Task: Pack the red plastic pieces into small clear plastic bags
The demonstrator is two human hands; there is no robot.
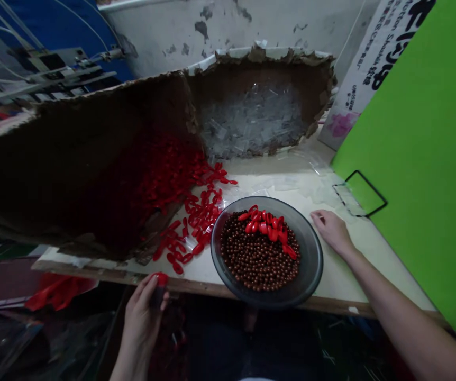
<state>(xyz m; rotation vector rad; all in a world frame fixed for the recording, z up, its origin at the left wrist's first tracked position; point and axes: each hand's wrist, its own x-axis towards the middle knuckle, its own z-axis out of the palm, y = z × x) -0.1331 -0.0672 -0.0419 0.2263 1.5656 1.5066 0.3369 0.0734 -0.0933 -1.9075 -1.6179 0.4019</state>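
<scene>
In the head view my left hand [143,307] is closed at the table's front edge. Between its thumb and fingers is a small red-topped plastic piece [161,279], its lower part dark and hard to see. My right hand [333,232] rests by the bowl's right side with fingers curled in; anything inside them is hidden. A grey bowl [316,264] stands at the front edge, filled with round brown beads [252,262]. Several red oval plastic pieces [273,228] lie on top of the beads. More red pieces [204,214] are scattered left of the bowl.
An opened cardboard box [73,111] spills red pieces onto the white table [291,177]. A second torn compartment behind holds clear plastic pieces [252,119]. At right stands a green panel [422,159] with a black wire loop [376,193]. Machine parts [65,69] are at back left.
</scene>
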